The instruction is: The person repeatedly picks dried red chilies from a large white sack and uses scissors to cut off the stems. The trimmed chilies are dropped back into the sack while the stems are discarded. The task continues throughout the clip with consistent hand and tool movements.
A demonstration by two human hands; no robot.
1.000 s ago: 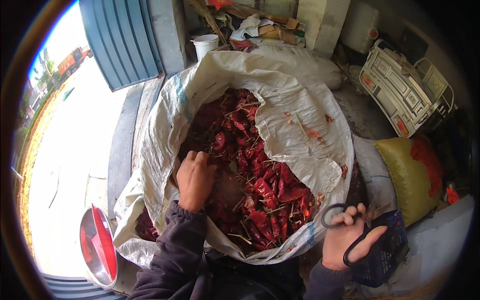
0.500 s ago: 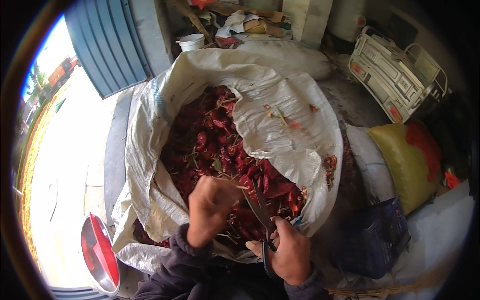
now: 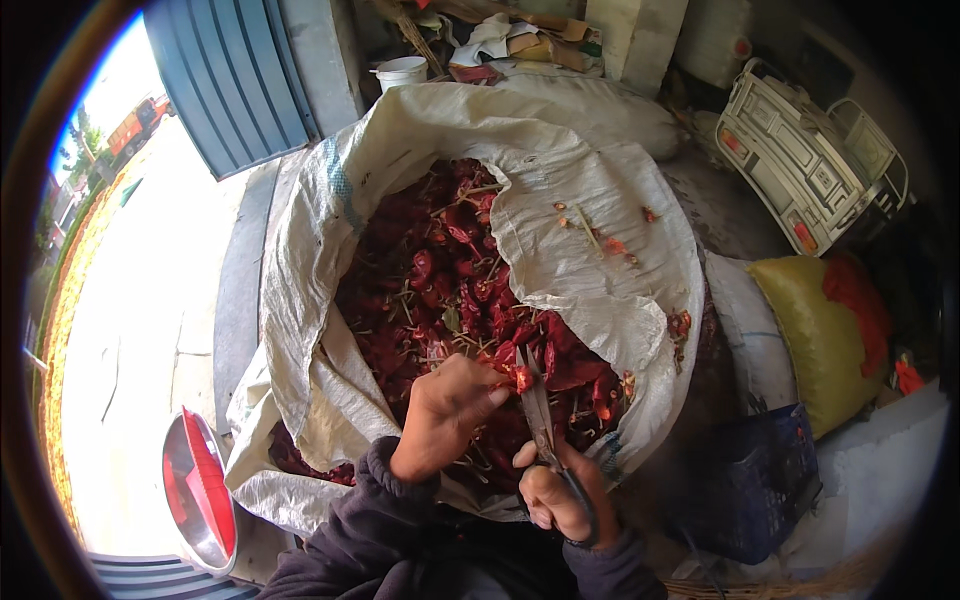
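My left hand [image 3: 448, 412] is closed in a pinch on a dried red chili pepper [image 3: 520, 378], whose torn-looking end shows orange-red beside the blades. In my right hand [image 3: 562, 497] is a pair of scissors [image 3: 538, 418], fingers wrapped round the dark handles. The blades point away from me and stand only slightly apart, right next to the chili. Below both hands lies a heap of dried red chilies [image 3: 440, 270] with pale stems, inside a large white woven sack [image 3: 300, 290] with its mouth folded back. Most of the held chili is hidden by my left fingers.
At the lower left stands a metal basin [image 3: 215, 540] with something red in it. To the right are a yellow sack [image 3: 825, 350], a dark blue crate [image 3: 755, 490] and a pale vehicle tailgate [image 3: 790, 150]. A white bucket [image 3: 402, 72] stands behind the big sack.
The scissor blades have come closer together. My left hand, blurred before beside a pale stem, now holds a red chili at the blades. The whole view has shifted slightly.
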